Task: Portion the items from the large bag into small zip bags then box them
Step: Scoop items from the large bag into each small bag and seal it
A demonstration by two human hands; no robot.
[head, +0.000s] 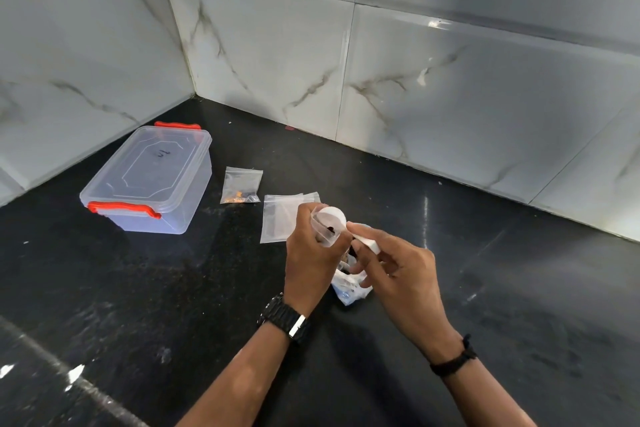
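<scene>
bare forearms, black watch point(284, 316) on left wrist, black band point(456, 359) on right

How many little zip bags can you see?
At least 3: a filled bag lying beside the box, empty bags stacked behind the hands, perhaps several, and one held in the left hand.

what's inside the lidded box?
Nothing visible through the box: its clear lid and walls show no bags. One filled zip bag lies outside it. The box's far bottom corner is unclear.
</scene>
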